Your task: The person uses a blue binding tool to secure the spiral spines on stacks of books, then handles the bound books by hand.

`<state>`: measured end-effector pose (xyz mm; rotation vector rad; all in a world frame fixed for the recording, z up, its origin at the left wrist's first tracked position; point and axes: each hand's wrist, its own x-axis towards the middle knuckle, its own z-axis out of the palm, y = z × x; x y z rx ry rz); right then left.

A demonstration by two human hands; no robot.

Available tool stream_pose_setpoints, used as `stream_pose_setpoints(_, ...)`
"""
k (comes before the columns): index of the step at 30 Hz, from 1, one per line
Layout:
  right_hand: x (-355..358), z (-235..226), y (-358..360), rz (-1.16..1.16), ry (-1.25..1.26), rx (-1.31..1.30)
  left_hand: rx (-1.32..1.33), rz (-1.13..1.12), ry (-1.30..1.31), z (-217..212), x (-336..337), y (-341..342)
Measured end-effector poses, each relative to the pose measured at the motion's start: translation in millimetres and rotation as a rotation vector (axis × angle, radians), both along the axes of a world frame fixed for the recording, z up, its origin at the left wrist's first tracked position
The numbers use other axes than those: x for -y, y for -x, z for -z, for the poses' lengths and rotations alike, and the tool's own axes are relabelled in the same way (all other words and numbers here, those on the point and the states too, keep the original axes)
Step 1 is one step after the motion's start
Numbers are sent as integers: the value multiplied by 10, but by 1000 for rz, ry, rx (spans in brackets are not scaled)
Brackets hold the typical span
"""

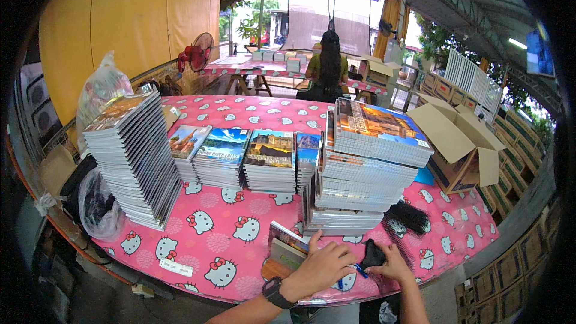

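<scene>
1. Between the two hands, near the front edge of the pink table (252,259), is a small black lump (373,254), too blurry to name.
2. The right hand (393,265) is nearer to it. Its thumb and fingers bend around the lump and look closed on it. The lump lies to the left of that palm; I can't tell which way its long side runs.
3. Just left of the right thumb is a thin blue thing (362,272), maybe a pen, slanting down to the right.
4. The left hand (321,269) is next to that, palm down, with a black watch (276,293) on its wrist. I can't tell if it grips anything.
5. Left of those fingers is a picture-cover book (285,251), partly hidden by the hand.
6. Behind the hands stands a tall book stack (360,186); black coils (409,217) lie to its right.
</scene>
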<state>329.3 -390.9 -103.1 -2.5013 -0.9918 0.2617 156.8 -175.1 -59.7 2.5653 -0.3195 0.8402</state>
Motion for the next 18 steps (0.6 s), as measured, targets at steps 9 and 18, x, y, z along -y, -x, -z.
stream_pose_setpoints(9, -96, 134, -61, -298, -124, 222, -73, 168, 52, -123, -99, 102)
stream_pose_setpoints(18, -201, 150, 11, -219, -29, 194, -126, 202, 50, -161, -177, 118)
